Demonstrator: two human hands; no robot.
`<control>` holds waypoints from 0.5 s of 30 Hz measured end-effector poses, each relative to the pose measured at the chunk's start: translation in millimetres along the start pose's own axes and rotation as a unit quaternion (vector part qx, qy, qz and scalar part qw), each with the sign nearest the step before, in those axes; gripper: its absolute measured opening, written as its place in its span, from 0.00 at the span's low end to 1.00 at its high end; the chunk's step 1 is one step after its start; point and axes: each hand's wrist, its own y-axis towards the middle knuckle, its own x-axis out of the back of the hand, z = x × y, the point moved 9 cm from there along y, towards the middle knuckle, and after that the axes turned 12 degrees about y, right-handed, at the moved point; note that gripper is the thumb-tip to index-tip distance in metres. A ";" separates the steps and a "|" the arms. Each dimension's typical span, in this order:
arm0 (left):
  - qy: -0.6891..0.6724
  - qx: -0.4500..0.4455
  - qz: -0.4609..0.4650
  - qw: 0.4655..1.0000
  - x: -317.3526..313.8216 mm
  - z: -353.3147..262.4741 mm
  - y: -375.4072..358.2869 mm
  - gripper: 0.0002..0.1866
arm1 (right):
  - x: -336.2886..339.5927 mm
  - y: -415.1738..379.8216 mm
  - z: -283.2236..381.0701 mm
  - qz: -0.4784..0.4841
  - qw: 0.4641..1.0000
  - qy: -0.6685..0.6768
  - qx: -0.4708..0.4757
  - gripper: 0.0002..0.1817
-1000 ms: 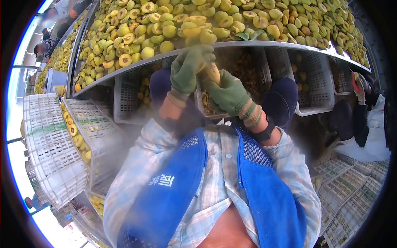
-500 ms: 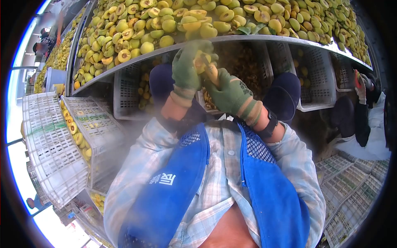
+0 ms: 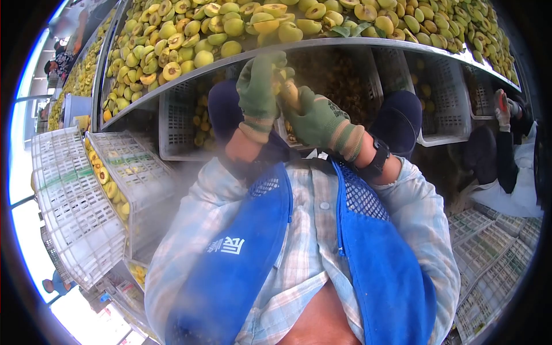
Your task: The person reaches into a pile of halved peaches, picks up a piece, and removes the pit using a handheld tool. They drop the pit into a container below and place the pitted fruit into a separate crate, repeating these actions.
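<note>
My left hand, in a green knitted glove, is closed around a yellow-green plum-like fruit, most of it hidden by the fingers. Close against it, my right hand, gloved alike, grips a knife by its wooden handle. The blade end is at the fruit and cannot be made out. Both hands are just below the metal rim of a table heaped with halved fruit, several showing brown hollows. Green leaves lie at the heap's near edge.
Beneath the table stand white plastic crates, some with fruit pieces. At left, stacked crates have fruit between them. More crates lie at lower right. Another person's gloved hand is at far right; a person is at far left.
Both hands have tilted slightly and stay together. The knife handle points more upright, and the fruit is more covered by my left fingers. The co-worker's hand at right has risen a little.
</note>
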 end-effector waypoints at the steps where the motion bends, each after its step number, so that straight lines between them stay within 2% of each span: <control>1: 0.004 0.005 0.005 1.000 0.6 2.1 3.3 0.15 | 3.5 1.2 2.7 0.002 0.999 -0.039 0.005 0.15; 5: -0.014 0.027 0.026 0.999 1.2 7.2 7.2 0.15 | 4.8 7.0 1.1 0.008 0.992 -0.127 0.028 0.15; 8: 0.017 -0.002 0.017 1.000 5.7 3.2 8.1 0.14 | 2.9 4.8 4.3 0.035 0.998 -0.061 -0.002 0.15; 11: 0.032 -0.049 -0.004 0.998 10.6 4.3 6.7 0.14 | -3.4 8.4 -3.8 0.035 0.995 -0.090 0.002 0.14; 15: -0.018 -0.046 -0.022 0.999 14.6 16.6 8.1 0.15 | -3.5 9.9 -5.3 0.016 0.989 -0.146 0.004 0.14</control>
